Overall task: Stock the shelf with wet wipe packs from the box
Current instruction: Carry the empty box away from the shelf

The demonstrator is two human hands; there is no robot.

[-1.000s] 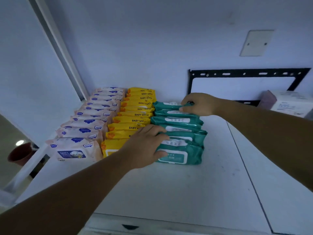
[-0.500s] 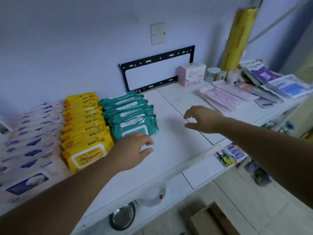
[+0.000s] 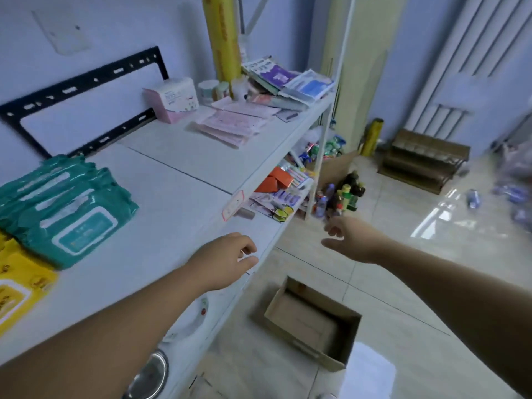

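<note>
Wet wipe packs: A row of teal packs (image 3: 69, 214) stands on the left of the shelf, each leaning on the next, the front one showing a pale label panel. Yellow packs (image 3: 17, 286) sit just beside them at the lower left edge.
Writing: The print on both sets of packs is too blurred to read.
Box: An open cardboard box (image 3: 313, 321) sits on the floor below the shelf's front edge, its brown inside showing.
Shelf: A white shelf (image 3: 178, 197) with a thin seam across it. A red-bordered tag (image 3: 233, 205) hangs at the front edge, its text unreadable.
Far end of shelf: A pink and white carton (image 3: 172, 99), flat pink packets (image 3: 230, 125) and a heap of printed packets, with a tall yellow roll (image 3: 224, 36) upright behind.
Wall: Pale blue, carrying a black metal frame (image 3: 83, 90) behind the teal packs.
Room: Glossy tiled floor (image 3: 403, 272), a cluster of small bottles (image 3: 342, 194) by the shelf leg, and a brown rack (image 3: 423, 159) under a white radiator.
Left grip: My left grip (image 3: 227, 260) hovers over the shelf's front edge, well apart from the packs, fingers loosely curled, grasping nothing.
Right grip: My right grip (image 3: 351, 240) reaches out past the shelf edge above the floor, fingers relaxed, released.
</note>
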